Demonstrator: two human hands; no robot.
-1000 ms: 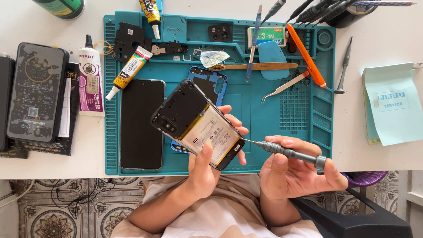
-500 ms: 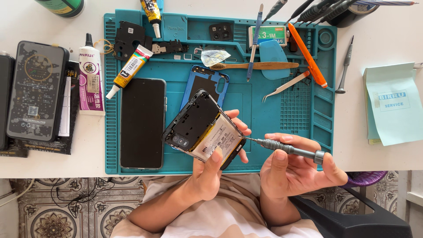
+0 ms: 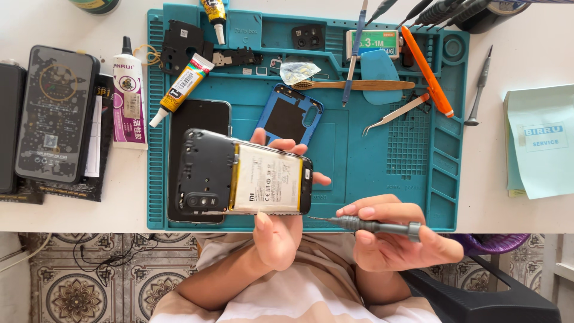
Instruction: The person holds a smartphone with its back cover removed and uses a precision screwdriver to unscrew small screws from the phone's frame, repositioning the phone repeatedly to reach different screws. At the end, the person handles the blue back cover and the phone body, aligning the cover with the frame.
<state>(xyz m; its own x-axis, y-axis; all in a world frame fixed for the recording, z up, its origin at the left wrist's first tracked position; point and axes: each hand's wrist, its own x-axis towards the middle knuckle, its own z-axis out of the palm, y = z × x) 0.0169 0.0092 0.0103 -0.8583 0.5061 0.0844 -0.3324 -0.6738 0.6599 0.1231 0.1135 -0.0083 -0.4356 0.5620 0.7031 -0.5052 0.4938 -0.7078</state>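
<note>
My left hand [image 3: 279,230] holds an opened phone [image 3: 242,178] flat and crosswise above the teal work mat [image 3: 353,179]. Its black inner frame and white battery face up. My right hand [image 3: 388,236] grips a grey screwdriver [image 3: 365,225] whose tip points left, just below the phone's lower right corner and apart from it. A blue back cover [image 3: 291,115] lies on the mat behind the phone. A black screen panel [image 3: 197,119] lies under the phone's left end.
Two glue tubes [image 3: 179,88] [image 3: 130,94], black phone parts [image 3: 184,43], tweezers [image 3: 394,113], an orange pry tool [image 3: 426,69] and a wooden stick [image 3: 356,85] lie about the mat. Boxed phones [image 3: 57,113] sit at left, a green notepad [image 3: 541,140] at right.
The phone has turned from a slant to lie crosswise and moved left over the screen panel. The screwdriver tip has come off the phone and dropped lower.
</note>
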